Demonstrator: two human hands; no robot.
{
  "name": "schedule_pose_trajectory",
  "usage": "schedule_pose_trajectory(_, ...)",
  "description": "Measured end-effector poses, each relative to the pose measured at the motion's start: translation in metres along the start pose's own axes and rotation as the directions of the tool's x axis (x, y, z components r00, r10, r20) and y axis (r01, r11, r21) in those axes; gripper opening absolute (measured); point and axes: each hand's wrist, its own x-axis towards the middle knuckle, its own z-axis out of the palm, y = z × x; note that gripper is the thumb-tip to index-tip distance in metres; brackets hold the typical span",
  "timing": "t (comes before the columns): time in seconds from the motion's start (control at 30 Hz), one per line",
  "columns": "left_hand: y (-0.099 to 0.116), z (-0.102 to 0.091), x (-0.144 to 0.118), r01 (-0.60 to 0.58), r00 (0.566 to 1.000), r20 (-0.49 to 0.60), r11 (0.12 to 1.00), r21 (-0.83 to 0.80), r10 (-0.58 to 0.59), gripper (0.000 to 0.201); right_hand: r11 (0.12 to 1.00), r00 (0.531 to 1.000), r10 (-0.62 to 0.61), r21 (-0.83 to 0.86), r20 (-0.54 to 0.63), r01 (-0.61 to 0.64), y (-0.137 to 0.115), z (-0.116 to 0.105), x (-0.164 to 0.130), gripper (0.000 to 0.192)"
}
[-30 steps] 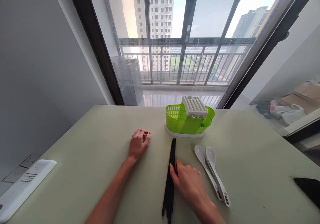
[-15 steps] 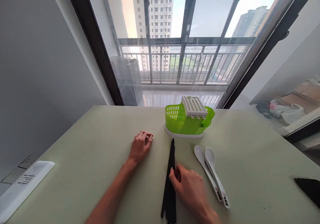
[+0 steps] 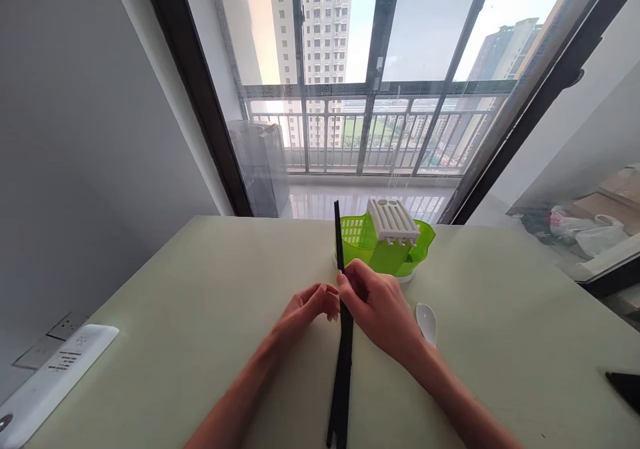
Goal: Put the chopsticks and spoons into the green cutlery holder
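Observation:
My right hand (image 3: 383, 309) grips a bundle of black chopsticks (image 3: 343, 369) near its middle and holds it lifted, tip pointing up toward the window. My left hand (image 3: 310, 309) is right beside the bundle, fingertips curled at it, possibly touching. Behind my hands a green cutlery holder (image 3: 395, 252) with a white slotted insert (image 3: 395, 219) stands on the pale green table (image 3: 200, 315). A white spoon (image 3: 427, 321) lies to the right of my right hand, partly hidden by my wrist.
A white power strip (image 3: 55, 375) lies at the table's left edge. A dark flat object (image 3: 625, 389) sits at the right edge. A large window with dark frames and a balcony railing is behind the table.
My right hand has picked up the chopsticks from the table and raised them forward. My left hand moved right from its resting place to meet the bundle.

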Motion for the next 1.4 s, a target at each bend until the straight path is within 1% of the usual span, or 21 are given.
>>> schedule_pose_trajectory(0.07, -0.002, 0.007, -0.003, 0.021, 0.988, 0.151, 0.989, -0.145, 0.001, 0.058, 0.999, 0.999, -0.038, -0.027, -0.024, 0.037, 0.001, 0.002, 0.01, 0.03)
schedule_pose_trajectory(0.1, -0.003, 0.01, -0.004, 0.033, 0.98, 0.197, 0.981, -0.191, 0.006, 0.059, 0.998, 0.998, -0.054, -0.04, -0.031, 0.052, 0.002, 0.003, 0.014, 0.029)
schedule_pose_trajectory(0.17, -0.004, 0.012, -0.006, 0.056, 0.977, 0.215, 0.971, -0.233, -0.005, 0.057, 0.996, 0.997, -0.079, -0.045, -0.026, 0.077, 0.005, 0.008, 0.018, 0.029)
schedule_pose_trajectory(0.27, -0.005, 0.01, -0.009, 0.095, 0.988, 0.135, 0.979, -0.18, -0.071, 0.053, 0.995, 0.995, -0.103, -0.007, 0.013, 0.103, 0.006, 0.012, 0.022, 0.028)
schedule_pose_trajectory(0.33, -0.004, 0.007, -0.01, 0.107, 0.993, 0.061, 0.991, -0.086, -0.102, 0.054, 0.992, 0.991, -0.125, 0.018, 0.043, 0.125, 0.005, 0.012, 0.024, 0.026)
schedule_pose_trajectory(0.4, -0.001, 0.004, -0.009, 0.089, 0.996, 0.002, 0.995, 0.043, -0.089, 0.057, 0.989, 0.987, -0.147, 0.019, 0.061, 0.146, 0.004, 0.01, 0.027, 0.025)
schedule_pose_trajectory(0.5, 0.002, 0.003, -0.007, 0.034, 0.997, -0.071, 0.973, 0.227, -0.018, 0.052, 0.984, 0.983, -0.173, -0.032, 0.055, 0.175, 0.004, 0.004, 0.031, 0.029)
schedule_pose_trajectory(0.57, 0.003, 0.004, -0.004, -0.017, 0.988, -0.14, 0.951, 0.307, 0.063, 0.044, 0.98, 0.982, -0.183, -0.076, 0.047, 0.186, 0.006, -0.002, 0.034, 0.031)
schedule_pose_trajectory(0.67, 0.0, 0.006, -0.001, -0.07, 0.95, -0.247, 0.903, 0.423, 0.189, 0.034, 0.974, 0.981, -0.19, -0.118, 0.036, 0.193, 0.01, -0.01, 0.036, 0.03)
schedule_pose_trajectory(0.73, -0.004, 0.006, 0.001, -0.073, 0.927, -0.284, 0.86, 0.506, 0.245, 0.028, 0.971, 0.979, -0.201, -0.126, 0.016, 0.201, 0.013, -0.014, 0.036, 0.029)
schedule_pose_trajectory(0.83, -0.01, 0.005, 0.002, -0.079, 0.901, -0.299, 0.798, 0.597, 0.313, 0.022, 0.97, 0.977, -0.212, -0.123, -0.019, 0.208, 0.014, -0.02, 0.037, 0.03)
schedule_pose_trajectory(0.93, -0.014, 0.003, 0.004, -0.084, 0.888, -0.294, 0.755, 0.651, 0.353, 0.019, 0.968, 0.976, -0.218, -0.129, -0.022, 0.214, 0.014, -0.022, 0.038, 0.031)
schedule_pose_trajectory(1.17, -0.013, 0.003, 0.004, -0.055, 0.902, -0.272, 0.716, 0.696, 0.334, 0.015, 0.966, 0.974, -0.221, -0.127, 0.049, 0.225, 0.015, -0.02, 0.039, 0.029)
schedule_pose_trajectory(1.3, -0.013, 0.004, 0.004, -0.042, 0.895, -0.288, 0.706, 0.706, 0.342, 0.016, 0.97, 0.974, -0.214, -0.102, 0.074, 0.221, 0.018, -0.017, 0.039, 0.027)
schedule_pose_trajectory(1.4, -0.014, 0.004, 0.004, -0.056, 0.887, -0.284, 0.697, 0.715, 0.363, 0.015, 0.972, 0.974, -0.212, -0.084, 0.079, 0.218, 0.019, -0.017, 0.04, 0.026)
